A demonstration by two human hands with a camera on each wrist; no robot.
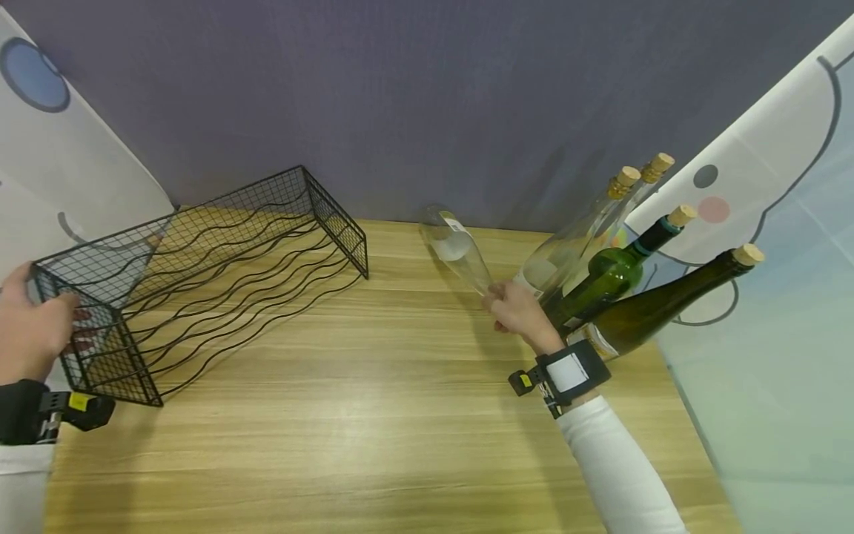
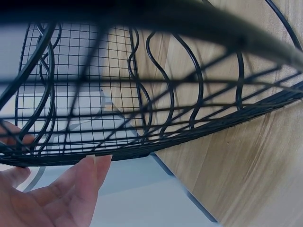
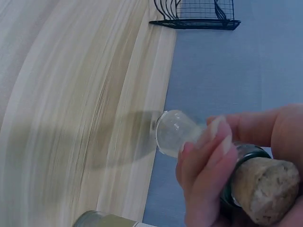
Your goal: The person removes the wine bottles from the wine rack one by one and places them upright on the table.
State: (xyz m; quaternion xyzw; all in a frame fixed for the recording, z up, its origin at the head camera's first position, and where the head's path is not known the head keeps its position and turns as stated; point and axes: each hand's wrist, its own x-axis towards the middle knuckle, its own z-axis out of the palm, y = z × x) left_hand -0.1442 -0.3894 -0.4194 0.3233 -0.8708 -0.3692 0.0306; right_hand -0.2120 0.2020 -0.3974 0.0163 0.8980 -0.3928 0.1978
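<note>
A clear glass bottle (image 1: 460, 248) with a pale label is held by its neck in my right hand (image 1: 515, 308). It slants, base toward the back wall, and in the right wrist view its cork (image 3: 267, 189) pokes out past my curled fingers. At the far left my left hand (image 1: 30, 326) grips the near end panel of a black wire bottle rack (image 1: 339, 222). The left wrist view has thumb and fingertips at that panel's edge, seen through the mesh. Wavy wires run along the rack's bottom, with no bottles on them.
Right of my right hand stand several corked bottles: two clear ones (image 1: 567, 248), a green one (image 1: 610, 274) and a dark olive one (image 1: 657, 308). A grey cloth wall (image 1: 400, 104) rises behind the wooden table (image 1: 333, 415). Printed panels (image 1: 787, 356) flank both sides.
</note>
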